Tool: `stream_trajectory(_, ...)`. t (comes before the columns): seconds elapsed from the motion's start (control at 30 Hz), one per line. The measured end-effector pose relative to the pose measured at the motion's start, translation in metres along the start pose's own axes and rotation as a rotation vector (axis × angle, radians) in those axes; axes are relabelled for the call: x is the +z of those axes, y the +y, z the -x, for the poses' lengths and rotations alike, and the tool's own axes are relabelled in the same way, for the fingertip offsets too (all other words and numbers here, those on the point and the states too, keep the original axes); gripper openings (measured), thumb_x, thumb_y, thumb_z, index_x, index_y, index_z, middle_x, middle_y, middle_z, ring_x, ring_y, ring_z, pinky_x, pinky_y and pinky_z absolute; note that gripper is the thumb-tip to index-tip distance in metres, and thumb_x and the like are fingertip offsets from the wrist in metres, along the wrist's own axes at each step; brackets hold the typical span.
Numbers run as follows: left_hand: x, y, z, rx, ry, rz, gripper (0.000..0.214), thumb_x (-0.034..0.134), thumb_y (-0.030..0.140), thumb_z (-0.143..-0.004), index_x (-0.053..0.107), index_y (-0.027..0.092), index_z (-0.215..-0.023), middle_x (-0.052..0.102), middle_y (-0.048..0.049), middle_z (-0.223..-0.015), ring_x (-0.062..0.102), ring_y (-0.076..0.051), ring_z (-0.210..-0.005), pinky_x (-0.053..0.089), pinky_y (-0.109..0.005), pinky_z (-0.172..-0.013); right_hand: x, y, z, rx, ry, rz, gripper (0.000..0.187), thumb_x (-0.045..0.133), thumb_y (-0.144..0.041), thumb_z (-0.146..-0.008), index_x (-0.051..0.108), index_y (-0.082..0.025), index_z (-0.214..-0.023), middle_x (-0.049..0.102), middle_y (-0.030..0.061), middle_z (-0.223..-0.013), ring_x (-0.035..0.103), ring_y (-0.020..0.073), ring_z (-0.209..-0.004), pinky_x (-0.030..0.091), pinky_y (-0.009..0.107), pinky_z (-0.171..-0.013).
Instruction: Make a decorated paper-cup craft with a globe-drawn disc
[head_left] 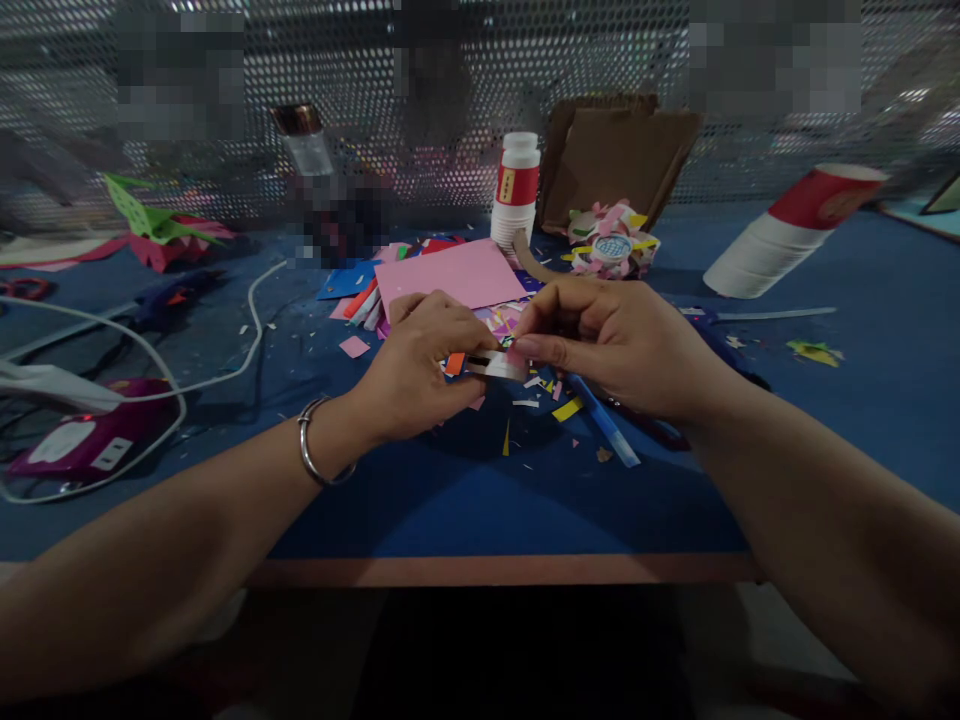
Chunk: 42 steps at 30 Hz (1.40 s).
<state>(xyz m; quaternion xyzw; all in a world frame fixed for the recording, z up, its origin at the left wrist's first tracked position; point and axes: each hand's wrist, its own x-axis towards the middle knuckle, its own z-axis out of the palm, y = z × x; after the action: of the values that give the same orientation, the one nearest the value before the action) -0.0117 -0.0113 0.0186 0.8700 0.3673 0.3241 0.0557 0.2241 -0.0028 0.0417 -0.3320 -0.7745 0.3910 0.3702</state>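
Observation:
My left hand (431, 365), with a silver bangle on its wrist, grips a small white strip (496, 366) that looks like paper. A bit of orange (454, 364) shows by its fingers. At the strip's right end, my right hand (600, 345) is closed, thumb and forefinger pinched together on it. The fingers hide part of the strip. Just behind my hands lies a pink paper sheet (450, 275) on a pile of coloured paper. Below my right hand, a blue pen-like stick (606, 420) lies among paper scraps (568, 409).
Stacked white paper cups (519, 170) stand behind the pink sheet. Another stack (787, 235) appears tilted at right. A decorated paper piece (611, 245) sits before brown cardboard (615, 160). At left are a purple power strip (90, 430), a white cable (259, 310) and a green-and-red paper shape (169, 235).

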Motion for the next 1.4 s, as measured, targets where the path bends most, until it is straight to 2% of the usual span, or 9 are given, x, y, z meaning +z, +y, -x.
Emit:
stream_trajectory(0.17,-0.001,-0.002,-0.001,-0.022,-0.029,0.005,0.007,0.067,0.019,-0.080,0.069,0.023,-0.085,0.076,0.0005,-0.089,0.065,-0.024,-0.097,0.040,-0.047,-0.100,-0.001,-0.001,0.001,-0.016,-0.005,0.024,0.026,0.090,-0.044,-0.086,0.072,-0.025,-0.086,0.069,-0.0005,-0.080,0.059,0.0165,-0.073,0.048,0.032,-0.066)
stream_trajectory(0.47,0.001,-0.004,0.000,0.034,0.000,0.047,0.010,0.067,0.018,-0.080,0.071,0.023,-0.087,0.076,0.0014,-0.089,0.065,-0.023,-0.096,0.038,-0.047,-0.100,0.001,-0.004,0.003,-0.023,-0.031,0.014,0.023,0.087,-0.040,-0.090,0.072,-0.025,-0.084,0.068,-0.0002,-0.079,0.060,0.0169,-0.074,0.049,0.035,-0.069)
stream_trajectory(0.7,-0.003,-0.005,-0.001,0.003,-0.074,0.082,0.008,0.070,0.019,-0.082,0.071,0.023,-0.089,0.077,-0.0006,-0.092,0.066,-0.023,-0.097,0.041,-0.048,-0.102,-0.002,-0.005,0.003,-0.055,-0.086,0.011,0.019,0.083,-0.038,-0.093,0.071,-0.025,-0.085,0.069,-0.0017,-0.081,0.057,0.0153,-0.071,0.048,0.034,-0.069)
stream_trajectory(0.87,-0.002,-0.008,-0.001,0.029,-0.114,0.189,0.009,0.074,0.017,-0.084,0.074,0.023,-0.091,0.078,-0.0011,-0.095,0.065,-0.023,-0.099,0.041,-0.048,-0.103,-0.003,-0.006,0.004,-0.073,-0.125,0.008,0.019,0.082,-0.039,-0.095,0.072,-0.025,-0.088,0.071,-0.0019,-0.082,0.060,0.0143,-0.072,0.049,0.032,-0.068)
stream_trajectory(1.07,0.000,-0.015,-0.001,0.028,-0.107,0.241,0.009,0.079,0.021,-0.086,0.076,0.022,-0.094,0.079,-0.0035,-0.099,0.066,-0.024,-0.101,0.044,-0.045,-0.101,-0.002,-0.008,0.004,-0.067,-0.131,-0.018,0.022,0.082,-0.040,-0.096,0.071,-0.022,-0.088,0.069,-0.0017,-0.082,0.060,0.0138,-0.074,0.047,0.030,-0.069)
stream_trajectory(1.23,-0.002,-0.015,-0.001,0.063,-0.092,0.218,0.007,0.079,0.021,-0.085,0.074,0.023,-0.090,0.078,-0.0016,-0.093,0.067,-0.024,-0.098,0.043,-0.047,-0.103,-0.001,-0.010,0.004,-0.088,-0.126,-0.031,0.023,0.082,-0.038,-0.096,0.069,-0.021,-0.087,0.066,-0.0031,-0.080,0.055,0.0120,-0.070,0.045,0.029,-0.069)
stream_trajectory(1.4,-0.002,-0.015,-0.002,0.044,-0.080,0.204,0.011,0.080,0.018,-0.082,0.075,0.024,-0.090,0.079,-0.0020,-0.097,0.068,-0.025,-0.100,0.043,-0.049,-0.107,-0.001,-0.010,0.004,-0.080,-0.126,-0.062,0.027,0.082,-0.044,-0.096,0.069,-0.022,-0.087,0.067,-0.0019,-0.083,0.059,0.0135,-0.076,0.047,0.030,-0.071)
